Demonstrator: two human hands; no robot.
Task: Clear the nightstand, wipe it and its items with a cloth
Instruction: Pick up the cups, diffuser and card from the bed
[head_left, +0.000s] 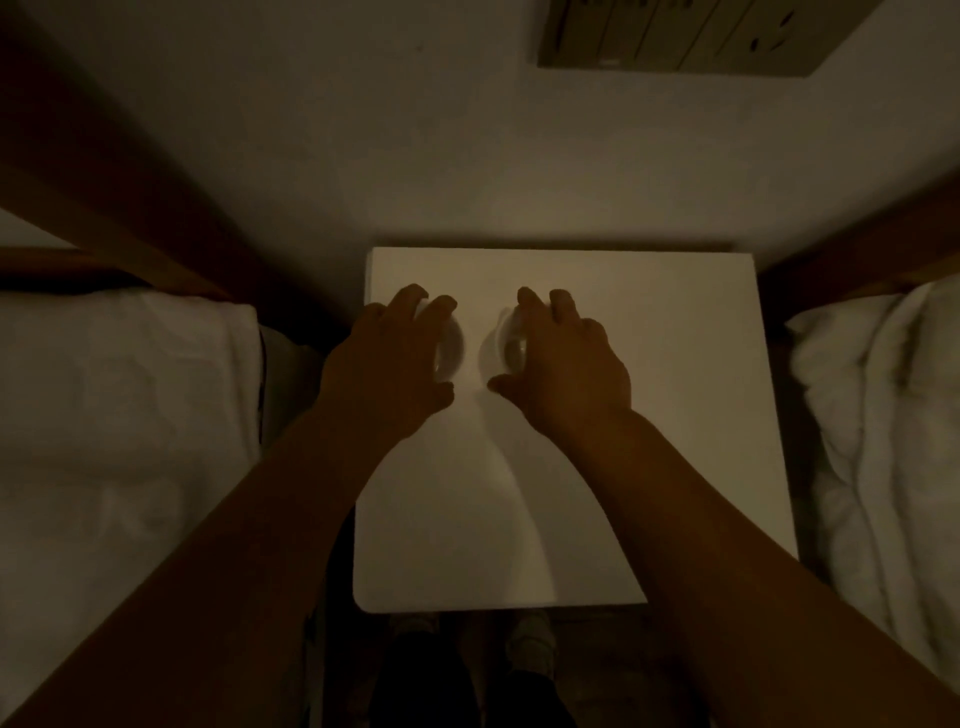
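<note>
A white square nightstand (649, 415) fills the middle of the dim head view. Two clear drinking glasses stand on its far left part, close side by side. My left hand (384, 364) grips the left glass (451, 347) from above, fingers curled round its rim. My right hand (566, 364) grips the right glass (506, 345) the same way. Both glasses are mostly hidden under my hands. I cannot tell whether they touch the top or hover just above it. No cloth is in view.
A bed with white bedding (119, 415) lies on the left and another (883, 441) on the right, both close to the nightstand. A switch panel (691, 36) is on the wall behind. My feet (467, 670) are below the nightstand's front edge.
</note>
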